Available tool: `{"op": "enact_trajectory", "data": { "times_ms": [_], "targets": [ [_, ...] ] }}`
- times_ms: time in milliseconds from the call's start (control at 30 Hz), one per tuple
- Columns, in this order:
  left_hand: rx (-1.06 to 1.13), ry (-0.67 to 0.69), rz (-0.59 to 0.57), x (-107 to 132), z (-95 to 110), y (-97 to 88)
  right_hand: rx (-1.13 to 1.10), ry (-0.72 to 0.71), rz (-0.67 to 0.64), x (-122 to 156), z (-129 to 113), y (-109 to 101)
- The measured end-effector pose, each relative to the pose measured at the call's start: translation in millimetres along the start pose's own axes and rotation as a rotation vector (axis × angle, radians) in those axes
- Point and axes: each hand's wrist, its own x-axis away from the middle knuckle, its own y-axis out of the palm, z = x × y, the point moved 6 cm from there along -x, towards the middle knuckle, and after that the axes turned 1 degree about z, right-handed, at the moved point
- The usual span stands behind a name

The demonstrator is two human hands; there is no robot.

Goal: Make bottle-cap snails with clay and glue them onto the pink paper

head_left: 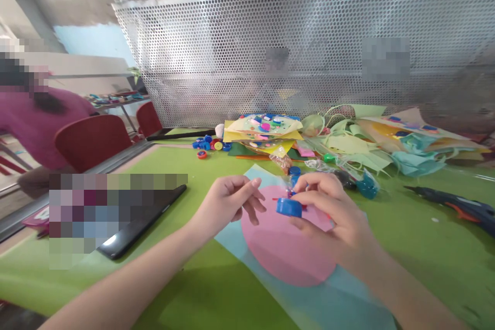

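Note:
A blue bottle cap is pinched between the thumb and fingers of my right hand. It is held above a pink paper circle, which lies on a light blue paper sheet. My left hand hovers over the left side of the papers, fingers loosely apart and holding nothing. Behind my right fingers, another blue bottle cap and small red bits show at the circle's upper part, partly hidden.
A glue gun lies at the right. At the back are several bottle caps, stacked decorated papers and pale green paper strips. A dark tablet sits at the left. A person in pink sits beyond, near a red chair.

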Motion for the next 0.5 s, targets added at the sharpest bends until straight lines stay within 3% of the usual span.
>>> {"op": "enact_trajectory", "data": {
  "times_ms": [367,500],
  "targets": [
    [-0.094,0.074,0.025,-1.8,0.7,-2.5,-0.281,0.306,-0.069,-1.4,23.2,7.9],
    [-0.131,0.092,0.028,-3.1,0.7,-3.7,-0.406,0.488,-0.018,0.5,33.9,8.4]
  ]
}}
